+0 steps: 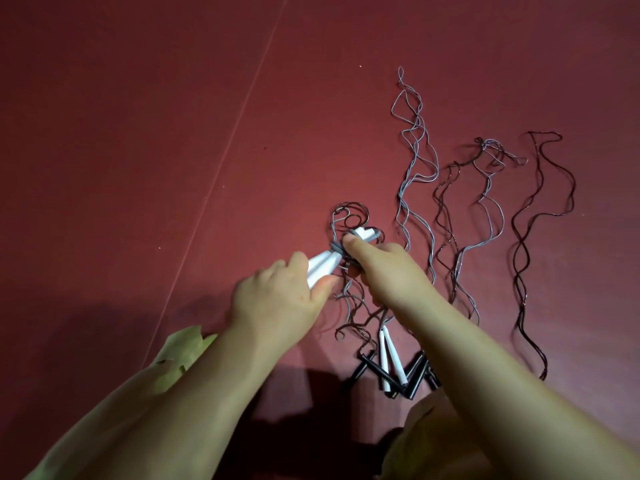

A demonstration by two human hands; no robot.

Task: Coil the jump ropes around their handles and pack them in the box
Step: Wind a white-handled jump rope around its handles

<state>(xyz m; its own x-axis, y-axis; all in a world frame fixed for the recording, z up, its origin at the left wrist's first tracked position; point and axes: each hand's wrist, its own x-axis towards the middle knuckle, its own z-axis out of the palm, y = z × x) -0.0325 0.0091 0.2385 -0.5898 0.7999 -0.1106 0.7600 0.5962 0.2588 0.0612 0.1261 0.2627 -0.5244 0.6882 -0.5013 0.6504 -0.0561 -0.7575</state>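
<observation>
My left hand grips a pair of white handles held together over the red floor. A grey rope is wound a few turns around their middle. My right hand pinches that rope beside the handles, thumb on the coil. Loose loops of dark and grey rope curl just beyond the handles. Below my right forearm lie another pair of white handles and several black handles in a heap. No box is in view.
Several uncoiled ropes lie stretched out to the right: a grey one, a mixed dark and grey one, a dark one. A pale seam line crosses the floor. Yellow-green cloth shows by my left forearm.
</observation>
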